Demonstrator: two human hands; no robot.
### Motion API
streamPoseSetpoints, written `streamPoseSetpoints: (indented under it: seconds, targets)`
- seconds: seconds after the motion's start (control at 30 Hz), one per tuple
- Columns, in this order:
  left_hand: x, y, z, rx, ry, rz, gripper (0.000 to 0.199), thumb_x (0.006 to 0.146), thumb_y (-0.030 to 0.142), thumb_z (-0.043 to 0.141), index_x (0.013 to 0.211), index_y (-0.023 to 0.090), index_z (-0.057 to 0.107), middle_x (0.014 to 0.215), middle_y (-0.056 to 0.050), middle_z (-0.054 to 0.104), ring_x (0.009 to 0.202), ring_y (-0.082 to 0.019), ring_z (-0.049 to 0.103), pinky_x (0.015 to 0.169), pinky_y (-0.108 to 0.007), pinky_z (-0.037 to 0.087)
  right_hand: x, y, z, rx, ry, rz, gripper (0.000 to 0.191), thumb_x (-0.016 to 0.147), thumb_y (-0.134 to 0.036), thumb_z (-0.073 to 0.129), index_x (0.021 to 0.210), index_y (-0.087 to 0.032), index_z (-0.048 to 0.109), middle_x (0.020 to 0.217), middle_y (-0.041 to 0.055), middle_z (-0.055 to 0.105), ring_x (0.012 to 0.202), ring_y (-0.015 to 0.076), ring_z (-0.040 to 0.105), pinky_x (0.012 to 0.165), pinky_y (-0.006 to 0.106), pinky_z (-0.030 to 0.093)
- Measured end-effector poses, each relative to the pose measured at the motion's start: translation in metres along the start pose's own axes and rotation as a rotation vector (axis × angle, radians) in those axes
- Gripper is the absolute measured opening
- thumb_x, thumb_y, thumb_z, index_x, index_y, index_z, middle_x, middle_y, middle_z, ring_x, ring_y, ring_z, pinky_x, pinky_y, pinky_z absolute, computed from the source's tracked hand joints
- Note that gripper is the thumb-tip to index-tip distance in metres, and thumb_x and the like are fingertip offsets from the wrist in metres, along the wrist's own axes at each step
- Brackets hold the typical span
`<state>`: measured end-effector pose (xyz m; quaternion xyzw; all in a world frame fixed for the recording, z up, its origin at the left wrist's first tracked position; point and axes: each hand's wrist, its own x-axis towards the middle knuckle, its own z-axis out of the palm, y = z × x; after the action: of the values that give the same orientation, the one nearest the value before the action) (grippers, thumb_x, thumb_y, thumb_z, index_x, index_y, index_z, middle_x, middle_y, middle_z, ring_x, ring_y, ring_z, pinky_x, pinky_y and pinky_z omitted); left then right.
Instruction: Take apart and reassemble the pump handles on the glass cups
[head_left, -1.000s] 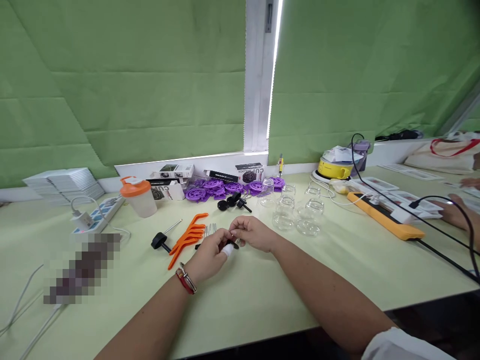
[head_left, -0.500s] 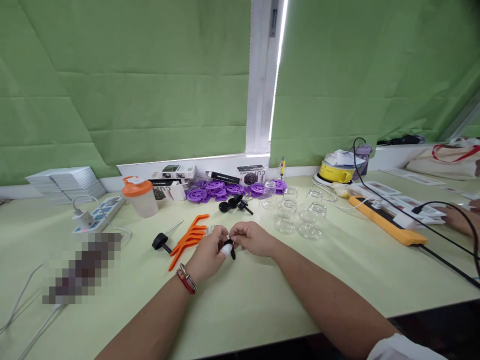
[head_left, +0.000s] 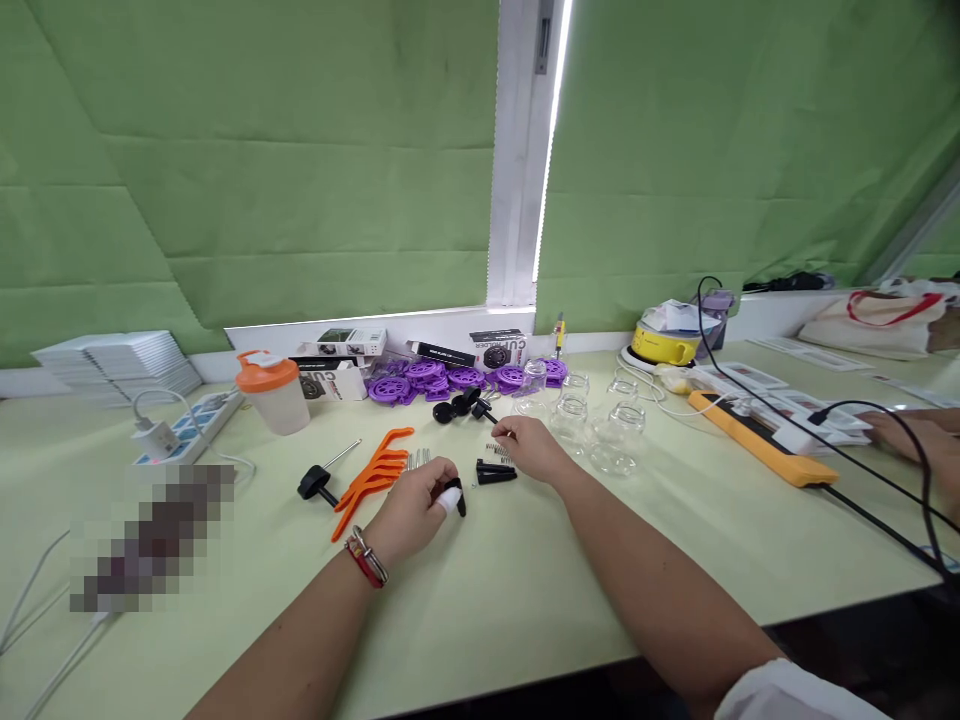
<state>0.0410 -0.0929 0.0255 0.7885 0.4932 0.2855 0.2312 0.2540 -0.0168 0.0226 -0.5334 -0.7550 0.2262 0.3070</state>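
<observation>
My left hand (head_left: pixel 416 505), with a white wrap on the thumb, is closed round a small curved black plastic part (head_left: pixel 460 502). My right hand (head_left: pixel 534 448) is over the table to the right, its fingertips pinched together beside small metal springs (head_left: pixel 493 450). What lies between those fingertips is too small to make out. Below them rest black tapered plastic pieces (head_left: pixel 495 473). Left of my left hand are orange handle-like pieces (head_left: pixel 369 480) and thin metal pins (head_left: pixel 420 458). A black cap with a stem (head_left: pixel 313 482) lies farther left.
Purple plastic parts (head_left: pixel 427 378) and boxes (head_left: pixel 337 382) line the back. Clear glass jars (head_left: pixel 616 440) stand right of centre. An orange-lidded shaker (head_left: pixel 274 395) stands left near a power strip (head_left: pixel 196 430). An orange-and-black power strip (head_left: pixel 765 440) and another person's hand (head_left: pixel 911 440) are at right.
My right hand has moved away from the left hand, up and right to the springs, uncovering the black tapered pieces. My left hand still holds the black part.
</observation>
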Motion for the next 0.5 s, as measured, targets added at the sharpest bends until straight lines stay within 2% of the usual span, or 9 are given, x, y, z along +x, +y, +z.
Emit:
streamPoseSetpoints:
  seconds: [0.1,0.2,0.33,0.5]
  targets:
    - [0.0,0.0,0.0,0.017,-0.022,0.008,0.009,0.082,0.025,0.046,0.083,0.021,0.054,0.072,0.0,0.056,0.066,-0.015,0.049,0.06,-0.026,0.038,0.007,0.017,-0.003,-0.17,-0.007,0.02,0.022,0.08,-0.012,0.051,0.091,-0.017,0.069,0.095,0.0061,0.07,0.083,0.017,0.062,0.072,0.025,0.045]
    - [-0.001,0.0,0.0,0.006,-0.016,0.019,0.009,0.081,0.024,0.046,0.084,0.021,0.055,0.074,0.0,0.058,0.066,-0.015,0.05,0.061,-0.026,0.038,0.013,0.026,0.006,-0.217,-0.045,0.0,0.022,0.079,-0.013,0.055,0.092,-0.019,0.071,0.1,0.0051,0.07,0.089,0.0179,0.062,0.075,0.024,0.044]
    - [-0.001,0.0,0.001,0.003,-0.011,0.023,0.009,0.081,0.024,0.047,0.084,0.021,0.055,0.074,0.0,0.058,0.067,-0.015,0.051,0.061,-0.026,0.038,0.022,0.025,0.019,-0.251,-0.063,-0.014,0.017,0.076,-0.015,0.059,0.084,-0.02,0.073,0.094,0.0044,0.072,0.087,0.0197,0.062,0.074,0.026,0.043]
    - [-0.001,0.001,0.001,-0.014,-0.018,0.018,0.009,0.081,0.023,0.047,0.084,0.021,0.055,0.074,0.0,0.058,0.067,-0.014,0.05,0.061,-0.026,0.039,0.027,0.021,0.022,-0.268,-0.058,-0.001,0.017,0.074,-0.015,0.06,0.083,-0.02,0.073,0.089,0.0044,0.072,0.084,0.0207,0.062,0.069,0.027,0.042]
